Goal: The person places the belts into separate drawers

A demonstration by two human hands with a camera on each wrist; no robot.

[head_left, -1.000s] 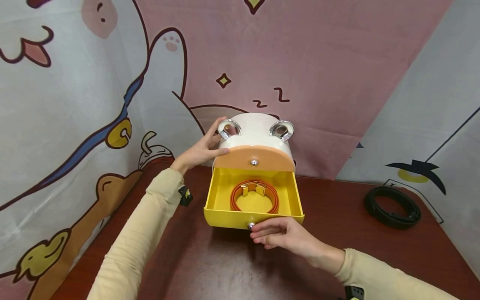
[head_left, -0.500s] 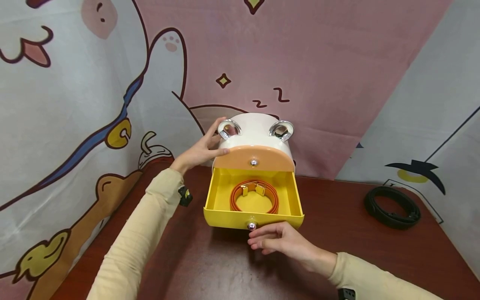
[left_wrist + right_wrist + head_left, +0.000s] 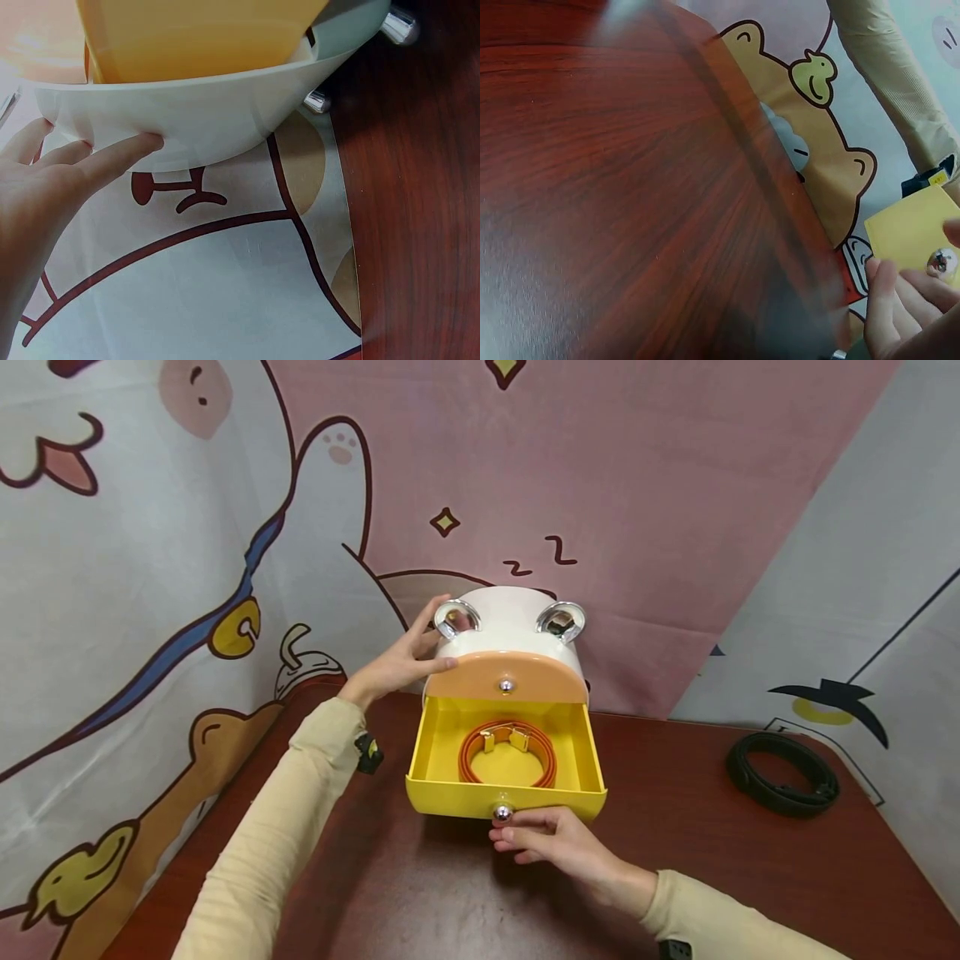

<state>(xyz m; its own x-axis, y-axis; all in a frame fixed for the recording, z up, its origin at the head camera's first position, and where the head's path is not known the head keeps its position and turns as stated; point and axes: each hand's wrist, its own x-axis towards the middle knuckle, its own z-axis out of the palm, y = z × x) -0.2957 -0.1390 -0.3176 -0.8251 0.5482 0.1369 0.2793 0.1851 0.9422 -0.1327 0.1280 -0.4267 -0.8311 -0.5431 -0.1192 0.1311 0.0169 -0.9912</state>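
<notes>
A small white cabinet (image 3: 510, 614) with silver eye-like rings and an orange upper front (image 3: 472, 677) stands at the back of the table. Its yellow drawer (image 3: 450, 797) is pulled out, and inside lies a coiled orange belt (image 3: 468, 758) with gold-coloured metal fittings. My left hand (image 3: 397, 666) rests on the cabinet's left side, thumb at the edge of the orange front. In the left wrist view its extended fingers (image 3: 120, 156) press the white shell (image 3: 202, 120). My right hand (image 3: 570, 850) is at the drawer's silver knob (image 3: 502, 812), thumb and fingers loosely apart around it in the right wrist view.
A coiled black belt (image 3: 787, 799) lies on the right of the dark red-brown table (image 3: 660, 793). Behind the cabinet hangs a pink and white cartoon-printed cloth (image 3: 637, 527), which also covers the left side.
My right hand has shifted slightly left and down, its fingertips now just below the knob. Left hand, drawer and orange belt have stayed in place.
</notes>
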